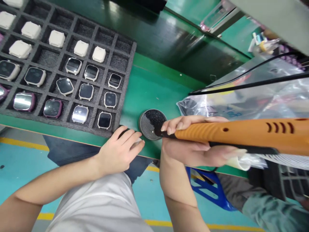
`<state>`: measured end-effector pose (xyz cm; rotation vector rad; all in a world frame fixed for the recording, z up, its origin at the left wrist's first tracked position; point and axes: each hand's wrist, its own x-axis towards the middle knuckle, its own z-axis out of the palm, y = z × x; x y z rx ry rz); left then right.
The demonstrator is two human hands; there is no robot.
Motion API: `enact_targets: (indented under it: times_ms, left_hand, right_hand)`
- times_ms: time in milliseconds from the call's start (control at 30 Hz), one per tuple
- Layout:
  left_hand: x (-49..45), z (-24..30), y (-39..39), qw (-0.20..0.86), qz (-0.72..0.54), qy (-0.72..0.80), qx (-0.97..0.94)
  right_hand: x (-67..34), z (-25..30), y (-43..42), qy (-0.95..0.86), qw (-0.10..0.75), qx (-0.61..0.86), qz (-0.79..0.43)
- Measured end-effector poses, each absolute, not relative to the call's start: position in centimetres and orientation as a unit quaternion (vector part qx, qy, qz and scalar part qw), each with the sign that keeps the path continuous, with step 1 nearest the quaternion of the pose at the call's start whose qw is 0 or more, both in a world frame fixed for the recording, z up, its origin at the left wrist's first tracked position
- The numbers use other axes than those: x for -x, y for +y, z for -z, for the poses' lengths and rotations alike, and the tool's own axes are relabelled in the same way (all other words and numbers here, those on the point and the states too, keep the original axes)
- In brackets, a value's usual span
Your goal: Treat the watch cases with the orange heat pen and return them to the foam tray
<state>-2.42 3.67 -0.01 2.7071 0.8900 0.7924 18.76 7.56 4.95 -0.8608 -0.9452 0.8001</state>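
My left hand [120, 149] is curled at the green table's front edge, beside the tray's near right corner. Its fingers close round a small piece with dark and whitish parts, mostly hidden beneath them. In my right hand [190, 141] is a long orange handheld tool [241, 133] with vent slots and a black strip along its underside. The tool's dark tip end, by my fingertips, reaches over a round grey perforated dish [146, 124], partly covered in black. A grey foam tray [127, 77] holds several square smartwatches [104, 120] and white watch-shaped pieces [98, 54] in its compartments.
Clear plastic bags [217, 100] lie at the right, with black cables [248, 85] running across them. A dark shiny panel [149, 42] stands behind the tray. Below at right are a blue plastic stool [212, 190] and another person's green sleeve [272, 209].
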Motion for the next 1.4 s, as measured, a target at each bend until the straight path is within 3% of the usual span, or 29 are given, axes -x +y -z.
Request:
enact_targets:
  times_ms: [233, 1400]
  left_hand:
    - [1.9, 0.4, 3.4, 0.064, -0.308, 0.339, -0.887]
    - [1.7, 0.1, 3.6, 0.070, -0.328, 0.343, -0.877]
  right_hand:
    - [-18.3, -3.8, 8.6, -0.423, 0.765, 0.370, -0.314]
    - [-17.9, -3.7, 9.1, -0.433, 0.765, 0.381, -0.287]
